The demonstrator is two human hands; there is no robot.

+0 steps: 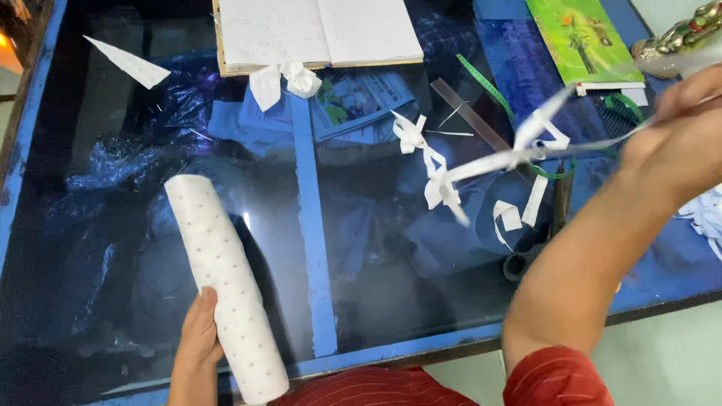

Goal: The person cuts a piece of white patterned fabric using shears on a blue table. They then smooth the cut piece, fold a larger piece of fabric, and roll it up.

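Note:
My left hand rests on the near end of a white dotted paper roll that lies on the dark glass table. My right hand is raised at the right edge of the view, pinching a long white paper strip. The strip stretches leftward over the table with knotted loops along it, and it is motion-blurred. My right forearm crosses the table's near right corner.
An open notebook lies at the far edge with crumpled paper scraps below it. A green measuring tape, a clear ruler, a green printed card, loose paper bits and a folded paper triangle lie around.

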